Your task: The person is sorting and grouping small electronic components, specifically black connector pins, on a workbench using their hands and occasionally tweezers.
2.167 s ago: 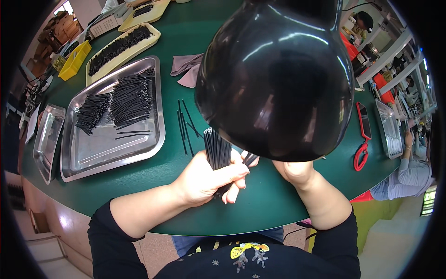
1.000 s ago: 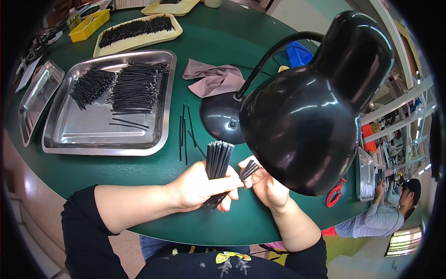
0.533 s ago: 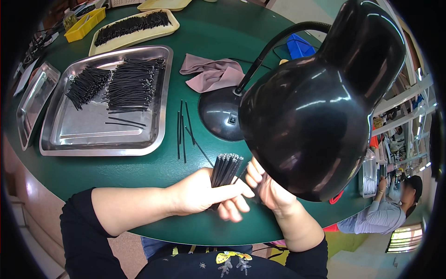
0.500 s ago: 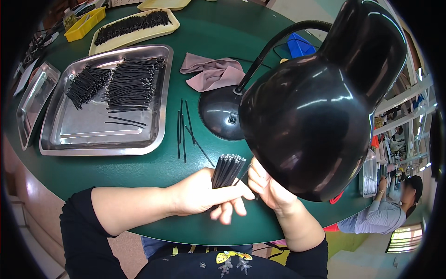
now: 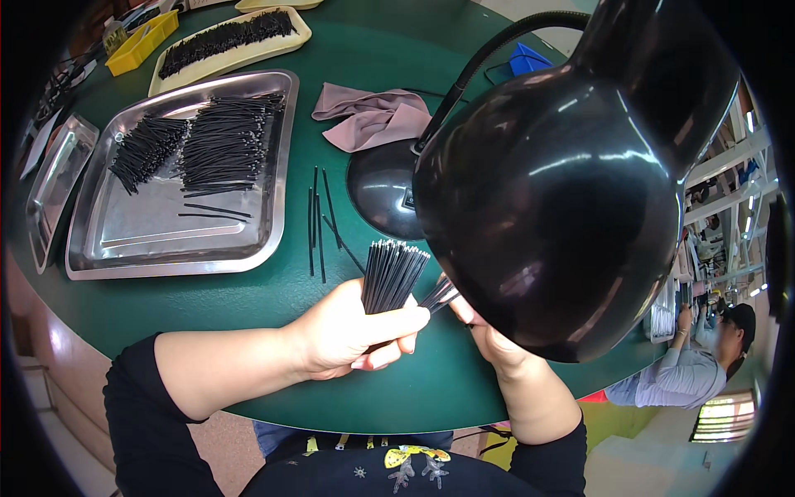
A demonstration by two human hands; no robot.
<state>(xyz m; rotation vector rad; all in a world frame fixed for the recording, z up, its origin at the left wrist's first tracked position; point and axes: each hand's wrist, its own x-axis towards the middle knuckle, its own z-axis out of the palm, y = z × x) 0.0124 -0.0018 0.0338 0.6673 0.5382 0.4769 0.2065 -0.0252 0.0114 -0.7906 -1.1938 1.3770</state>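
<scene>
My left hand [image 5: 344,335] is wrapped round an upright bundle of thin black rods [image 5: 393,277] with silvery tips, which fan out slightly at the top. A few more rods [image 5: 439,292] slant up to the right from beside my left thumb, close to my right hand. My right hand [image 5: 499,344] is curled under the edge of the black lamp head [image 5: 546,215]. The shade hides most of its fingers, so what they grip cannot be made out. Beyond my left hand, several loose black rods [image 5: 321,240] lie on the green table [image 5: 286,302].
A metal tray [image 5: 174,263] at left holds two piles of black rods; a cream tray [image 5: 302,35] behind it holds more. A narrow clear tray [image 5: 58,190], a yellow bin [image 5: 141,48], a mauve cloth [image 5: 377,120] and a blue bin [image 5: 528,60] stand around. Another person [image 5: 696,360] sits far right.
The bundle in my left hand has risen and spread, and my left fingers have closed in more. Some rods now stick out toward my right hand, which has moved further behind the lamp head.
</scene>
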